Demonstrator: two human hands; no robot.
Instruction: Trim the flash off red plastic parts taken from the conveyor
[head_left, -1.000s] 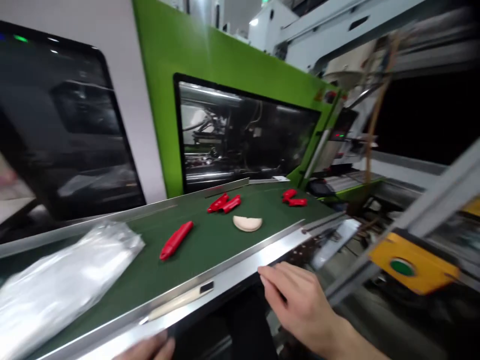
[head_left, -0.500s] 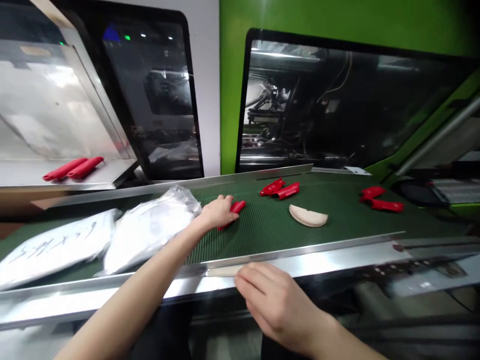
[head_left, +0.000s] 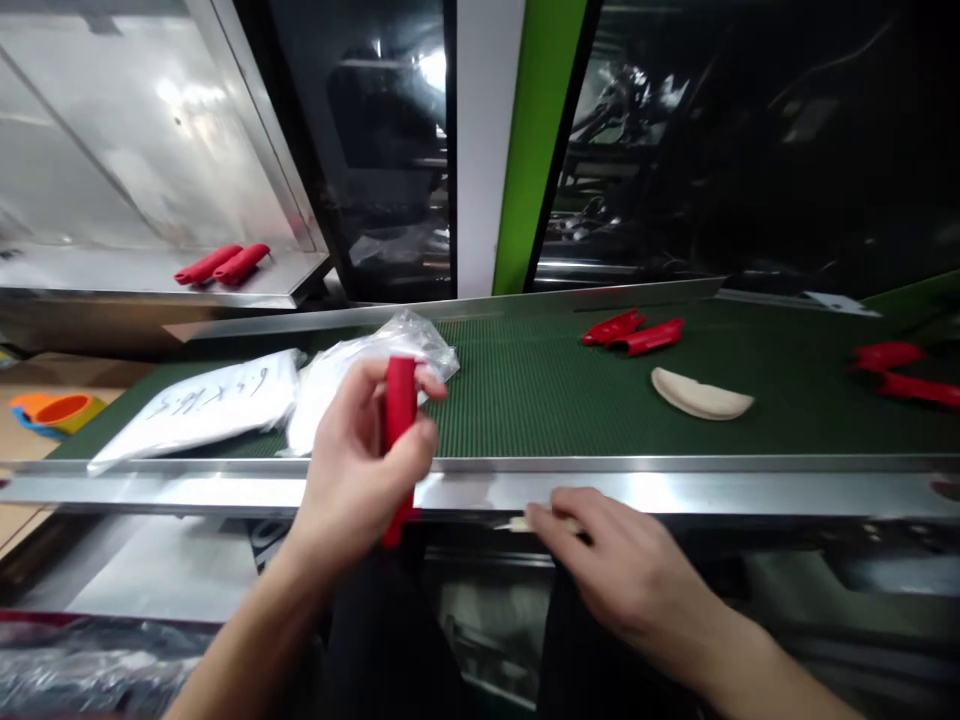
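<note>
My left hand (head_left: 364, 455) is closed around a red plastic tube-like part (head_left: 401, 400), held nearly upright above the near rail of the green conveyor belt (head_left: 517, 400). In my right hand (head_left: 600, 550) is a slim tool with a beige handle (head_left: 519, 524). Its short thin tip points left toward the red part, apart from it; blur hides what kind of tool it is. Further back on the belt lie a pair of red shells (head_left: 649, 337) and a cream half-moon piece (head_left: 701, 395).
White plastic-wrapped packs (head_left: 217, 400) lie on the belt's left part. Two red tubes (head_left: 241, 263) rest on a metal shelf at the back left. More red pieces (head_left: 919, 388) are at the far right. Orange and yellow rings (head_left: 67, 410) sit in a cardboard box. A metal rail (head_left: 675, 488) edges the belt.
My left hand has lifted the red part off the belt and brought it nearer, turned upright. My right hand still holds the tool, now just below the rail. The view has tilted down and left.
</note>
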